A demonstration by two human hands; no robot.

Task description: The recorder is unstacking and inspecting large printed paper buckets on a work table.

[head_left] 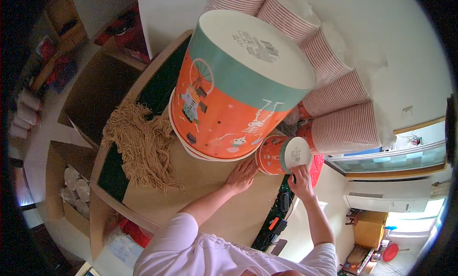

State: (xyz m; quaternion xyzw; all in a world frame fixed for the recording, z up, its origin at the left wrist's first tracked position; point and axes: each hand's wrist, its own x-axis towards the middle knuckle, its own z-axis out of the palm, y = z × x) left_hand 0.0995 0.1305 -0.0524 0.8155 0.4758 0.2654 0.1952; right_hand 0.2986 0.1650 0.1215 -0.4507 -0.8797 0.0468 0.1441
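Observation:
A small orange paper bucket [271, 154] with a green band and white base stands upside down on the table, tilted in the picture. My left hand [242, 175] lies with fingers stretched out at its rim, beside the larger bucket. Beside the small bucket's base is my right hand [300, 181], its fingers bent and pressed together; what they hold, if anything, is hidden. A much larger upside-down bucket [214, 109], printed with a skeleton and other figures, rises just beyond my left hand. A bundle of tan strings [143, 149] lies to its left.
Tall nested stacks of red-and-white-rimmed buckets [341, 125] line the wall at the far right. Brown board [200, 195] covers much of the table. A glue gun with an orange part [276, 225] sits near its right edge. Open cardboard boxes [71, 175] stand left of the table.

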